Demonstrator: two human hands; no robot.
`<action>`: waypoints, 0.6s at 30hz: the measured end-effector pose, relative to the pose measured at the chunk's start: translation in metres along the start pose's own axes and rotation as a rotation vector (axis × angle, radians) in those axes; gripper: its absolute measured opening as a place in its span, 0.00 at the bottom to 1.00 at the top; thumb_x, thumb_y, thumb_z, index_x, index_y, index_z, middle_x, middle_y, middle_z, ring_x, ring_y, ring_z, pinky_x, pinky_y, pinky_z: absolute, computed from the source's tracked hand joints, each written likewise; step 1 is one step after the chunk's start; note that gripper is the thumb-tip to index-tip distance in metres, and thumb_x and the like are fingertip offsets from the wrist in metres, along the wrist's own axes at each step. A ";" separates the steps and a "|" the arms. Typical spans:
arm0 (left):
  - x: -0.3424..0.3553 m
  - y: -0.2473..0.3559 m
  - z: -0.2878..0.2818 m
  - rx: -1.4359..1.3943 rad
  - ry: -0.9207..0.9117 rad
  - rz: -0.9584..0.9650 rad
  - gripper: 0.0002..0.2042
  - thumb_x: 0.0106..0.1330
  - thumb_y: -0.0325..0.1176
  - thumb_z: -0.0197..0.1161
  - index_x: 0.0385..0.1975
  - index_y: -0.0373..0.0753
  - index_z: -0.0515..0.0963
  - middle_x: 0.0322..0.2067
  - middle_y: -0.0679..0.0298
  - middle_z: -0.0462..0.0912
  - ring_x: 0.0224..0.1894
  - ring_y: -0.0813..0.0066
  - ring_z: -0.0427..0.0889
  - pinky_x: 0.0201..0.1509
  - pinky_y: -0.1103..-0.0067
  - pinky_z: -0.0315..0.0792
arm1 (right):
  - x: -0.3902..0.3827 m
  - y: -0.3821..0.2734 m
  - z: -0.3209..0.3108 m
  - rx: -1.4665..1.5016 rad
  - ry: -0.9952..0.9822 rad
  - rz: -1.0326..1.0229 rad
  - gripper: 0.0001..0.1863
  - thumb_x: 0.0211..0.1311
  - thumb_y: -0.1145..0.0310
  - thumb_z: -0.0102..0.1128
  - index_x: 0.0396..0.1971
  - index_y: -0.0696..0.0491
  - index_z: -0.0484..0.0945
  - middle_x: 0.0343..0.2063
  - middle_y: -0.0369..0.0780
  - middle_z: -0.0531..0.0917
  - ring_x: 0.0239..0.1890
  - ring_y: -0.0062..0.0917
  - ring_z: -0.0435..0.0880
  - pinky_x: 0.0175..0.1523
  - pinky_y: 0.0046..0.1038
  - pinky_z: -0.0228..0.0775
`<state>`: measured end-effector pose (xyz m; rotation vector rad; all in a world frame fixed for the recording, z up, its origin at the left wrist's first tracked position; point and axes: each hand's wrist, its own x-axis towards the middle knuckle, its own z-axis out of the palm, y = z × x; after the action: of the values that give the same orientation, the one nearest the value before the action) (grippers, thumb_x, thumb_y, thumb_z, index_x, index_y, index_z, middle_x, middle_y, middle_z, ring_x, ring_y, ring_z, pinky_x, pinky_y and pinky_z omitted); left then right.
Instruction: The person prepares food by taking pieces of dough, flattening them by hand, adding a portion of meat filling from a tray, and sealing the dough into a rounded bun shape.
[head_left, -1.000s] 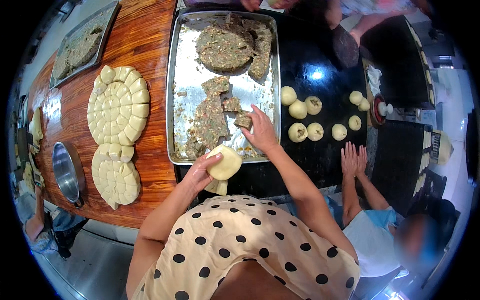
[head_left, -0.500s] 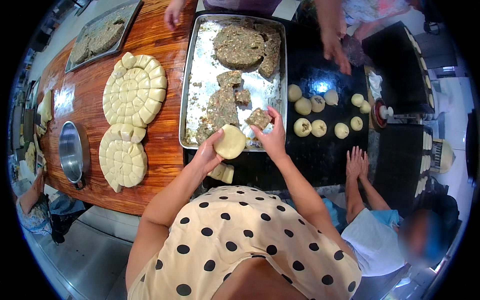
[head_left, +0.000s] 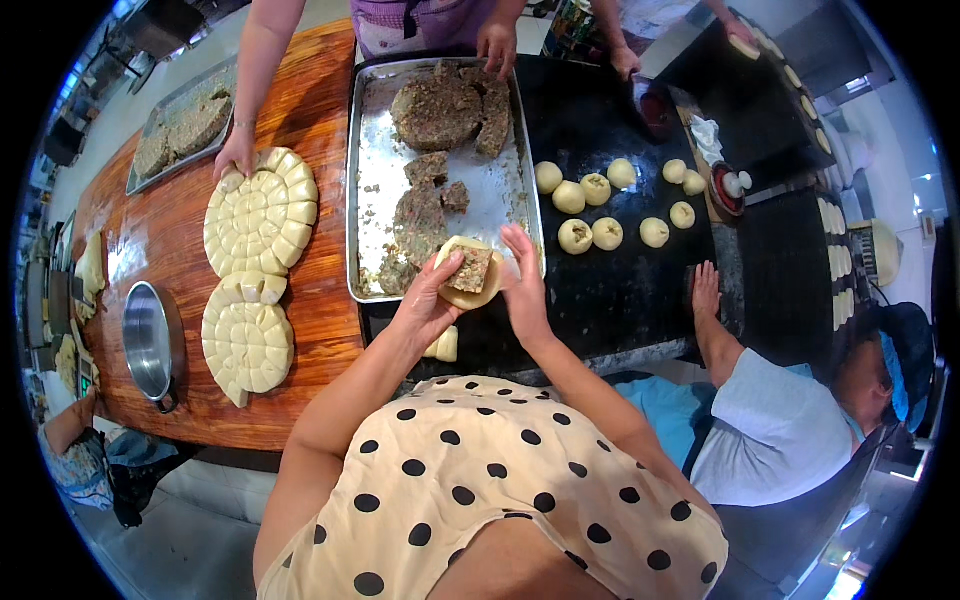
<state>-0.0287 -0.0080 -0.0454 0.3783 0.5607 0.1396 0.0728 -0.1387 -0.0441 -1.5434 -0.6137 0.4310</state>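
A flat round of pale dough (head_left: pixel 466 299) rests in my left hand (head_left: pixel 428 308), whose thumb presses on a chunk of speckled brown filling (head_left: pixel 472 270) lying on top of it. Close against the dough's right edge is my right hand (head_left: pixel 527 295), its fingers stretched out and nothing gripped in them. Beyond both hands lies a metal tray (head_left: pixel 356 200) with a large slab of filling (head_left: pixel 432 112) and broken pieces. A small piece of dough (head_left: pixel 446 345) sits on the dark surface by my left wrist.
Two rounds of cut dough (head_left: pixel 258 215) and a steel pot (head_left: pixel 150 340) are on the wooden table at left. Several dough balls (head_left: pixel 606 234) stand on the black worktop (head_left: pixel 630 290). Co-workers' hands reach in from the far side and the right.
The filling chunk has passed from my right hand onto the dough in my left. My right fingers have loosened. Across the table, a co-worker's hand now touches the cut dough.
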 end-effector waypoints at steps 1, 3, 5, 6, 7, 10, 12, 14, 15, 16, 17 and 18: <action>-0.002 0.000 0.006 -0.036 -0.004 -0.009 0.20 0.70 0.39 0.64 0.59 0.43 0.69 0.55 0.61 0.77 0.59 0.65 0.78 0.62 0.62 0.77 | -0.001 0.006 0.002 0.258 0.113 0.202 0.35 0.70 0.47 0.55 0.66 0.57 0.64 0.61 0.44 0.73 0.66 0.32 0.69 0.70 0.36 0.58; -0.007 -0.003 0.020 -0.034 -0.035 -0.004 0.21 0.70 0.39 0.64 0.59 0.44 0.68 0.56 0.61 0.76 0.59 0.66 0.78 0.62 0.63 0.77 | -0.001 0.006 0.004 0.660 0.170 0.524 0.34 0.75 0.42 0.43 0.66 0.56 0.66 0.61 0.40 0.73 0.65 0.28 0.70 0.70 0.32 0.58; -0.015 -0.008 0.035 0.029 -0.015 0.006 0.21 0.71 0.40 0.63 0.60 0.47 0.67 0.56 0.63 0.74 0.59 0.68 0.77 0.61 0.64 0.78 | 0.000 0.000 0.015 0.874 0.198 0.450 0.31 0.75 0.44 0.46 0.62 0.56 0.70 0.57 0.38 0.76 0.59 0.22 0.74 0.66 0.28 0.62; -0.017 -0.011 0.037 0.043 -0.042 0.021 0.21 0.71 0.41 0.63 0.60 0.48 0.66 0.56 0.64 0.74 0.59 0.68 0.77 0.61 0.64 0.78 | -0.003 -0.018 0.017 0.891 0.267 0.473 0.29 0.75 0.46 0.47 0.59 0.57 0.73 0.53 0.38 0.79 0.55 0.22 0.76 0.64 0.26 0.64; -0.018 -0.014 0.039 0.056 -0.068 0.038 0.21 0.71 0.41 0.62 0.61 0.48 0.66 0.56 0.64 0.73 0.59 0.68 0.76 0.60 0.64 0.78 | -0.002 -0.015 0.014 0.795 0.235 0.461 0.27 0.76 0.49 0.47 0.56 0.57 0.76 0.51 0.38 0.80 0.53 0.21 0.77 0.62 0.26 0.65; -0.023 -0.022 0.043 0.106 -0.093 0.069 0.21 0.72 0.41 0.61 0.62 0.50 0.65 0.56 0.66 0.74 0.59 0.69 0.76 0.60 0.62 0.77 | -0.001 -0.021 0.011 0.582 0.195 0.403 0.21 0.75 0.55 0.49 0.49 0.58 0.82 0.44 0.37 0.83 0.48 0.21 0.79 0.58 0.24 0.68; -0.028 -0.026 0.048 0.132 -0.085 0.082 0.21 0.72 0.40 0.61 0.62 0.50 0.65 0.56 0.67 0.74 0.59 0.70 0.76 0.60 0.62 0.77 | -0.008 -0.036 0.012 0.547 0.248 0.338 0.19 0.75 0.59 0.50 0.45 0.59 0.83 0.42 0.37 0.84 0.45 0.21 0.80 0.56 0.24 0.68; -0.030 -0.026 0.050 0.145 -0.090 0.100 0.20 0.72 0.40 0.61 0.61 0.50 0.66 0.56 0.67 0.74 0.59 0.70 0.76 0.60 0.61 0.77 | -0.008 -0.031 0.008 0.625 0.191 0.318 0.19 0.74 0.60 0.52 0.47 0.60 0.82 0.44 0.38 0.84 0.47 0.21 0.80 0.57 0.24 0.69; -0.033 -0.025 0.052 0.153 -0.098 0.105 0.20 0.72 0.40 0.62 0.61 0.50 0.66 0.56 0.67 0.74 0.59 0.70 0.76 0.60 0.61 0.77 | -0.008 -0.032 0.006 0.685 0.179 0.332 0.18 0.73 0.60 0.53 0.47 0.60 0.82 0.45 0.38 0.84 0.47 0.21 0.81 0.57 0.24 0.69; -0.035 -0.023 0.053 0.161 -0.105 0.110 0.20 0.72 0.40 0.62 0.61 0.50 0.67 0.56 0.67 0.74 0.59 0.70 0.76 0.60 0.60 0.77 | -0.008 -0.034 0.005 0.746 0.166 0.346 0.18 0.72 0.61 0.54 0.47 0.60 0.82 0.45 0.38 0.84 0.47 0.21 0.81 0.56 0.24 0.70; -0.036 -0.023 0.053 0.177 -0.105 0.111 0.20 0.72 0.39 0.62 0.61 0.50 0.67 0.55 0.67 0.74 0.59 0.69 0.76 0.59 0.60 0.77 | -0.009 -0.033 0.001 0.762 0.148 0.414 0.17 0.71 0.61 0.56 0.46 0.60 0.83 0.45 0.38 0.84 0.47 0.21 0.81 0.56 0.24 0.70; -0.038 -0.023 0.052 0.190 -0.105 0.112 0.20 0.71 0.39 0.62 0.61 0.50 0.67 0.55 0.67 0.74 0.59 0.69 0.76 0.59 0.60 0.78 | -0.009 -0.031 -0.003 0.776 0.128 0.484 0.17 0.70 0.61 0.57 0.46 0.60 0.83 0.45 0.38 0.84 0.47 0.21 0.82 0.56 0.24 0.71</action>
<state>-0.0319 -0.0541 0.0055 0.5991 0.4504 0.1741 0.0634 -0.1465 -0.0143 -0.9375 0.0596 0.8159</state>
